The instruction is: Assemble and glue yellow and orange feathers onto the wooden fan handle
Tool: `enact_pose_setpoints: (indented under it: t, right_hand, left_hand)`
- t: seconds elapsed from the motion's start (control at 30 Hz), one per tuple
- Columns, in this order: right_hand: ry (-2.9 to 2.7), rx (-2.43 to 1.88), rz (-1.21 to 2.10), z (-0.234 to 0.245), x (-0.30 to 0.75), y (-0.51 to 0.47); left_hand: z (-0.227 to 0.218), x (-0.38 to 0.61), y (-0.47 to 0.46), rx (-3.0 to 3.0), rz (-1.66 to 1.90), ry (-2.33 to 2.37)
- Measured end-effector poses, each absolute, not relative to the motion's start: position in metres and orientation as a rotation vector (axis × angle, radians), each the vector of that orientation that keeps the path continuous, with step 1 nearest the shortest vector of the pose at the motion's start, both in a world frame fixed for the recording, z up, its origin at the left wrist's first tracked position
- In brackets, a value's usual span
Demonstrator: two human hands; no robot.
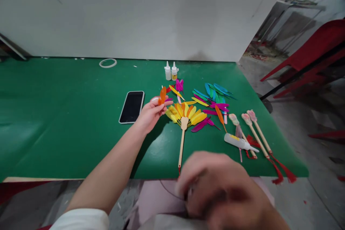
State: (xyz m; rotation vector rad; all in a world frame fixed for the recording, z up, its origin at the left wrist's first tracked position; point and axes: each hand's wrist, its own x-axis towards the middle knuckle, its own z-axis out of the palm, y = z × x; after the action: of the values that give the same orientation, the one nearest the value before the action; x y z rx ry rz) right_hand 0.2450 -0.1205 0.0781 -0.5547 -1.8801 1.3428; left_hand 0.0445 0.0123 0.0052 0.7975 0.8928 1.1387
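My left hand (151, 115) pinches an orange feather (163, 95) upright, just left of a feather fan. That fan has yellow and orange feathers (198, 118) spread around the wooden head of its handle (182, 143), and it lies flat on the green table. My right hand (215, 187) is close to the camera at the table's front edge, its fingers curled but smeared by motion, so whether it holds anything is hidden. Loose magenta feathers (201, 125), blue feathers (221, 88) and an orange feather (220, 115) lie right of the fan.
A phone (132, 107) lies left of the fan. Two small glue bottles (171, 72) stand at the back; a larger bottle (237, 141) lies at right. Beside it are wooden handles (258, 134) with red tassels (285, 169). A white ring (108, 63) lies near the wall.
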Motion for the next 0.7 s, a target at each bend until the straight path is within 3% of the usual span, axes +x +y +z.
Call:
enact_pose_setpoints:
  t: [0.17,0.3,0.47,0.6,0.7]
  right_hand:
    - [-1.456,-1.205,1.28,0.038,0.228,-0.078]
    - [-1.101,-1.246,1.42,0.013,0.223,-0.057]
    - [-0.916,-1.26,1.345,0.007,0.218,-0.053]
    - [-0.863,-1.21,1.321,0.004,0.221,-0.053]
    - [-0.805,-1.163,1.211,0.009,0.238,-0.049]
  left_hand:
    - [-0.004,0.054,0.004,1.025,1.084,1.069]
    - [-0.015,0.064,-0.012,1.649,1.176,1.29]
    - [-0.029,0.072,-0.026,2.536,1.416,1.307]
    - [-0.028,0.074,-0.035,2.729,1.363,1.236]
    - [-0.017,0.076,-0.047,2.663,1.104,1.393]
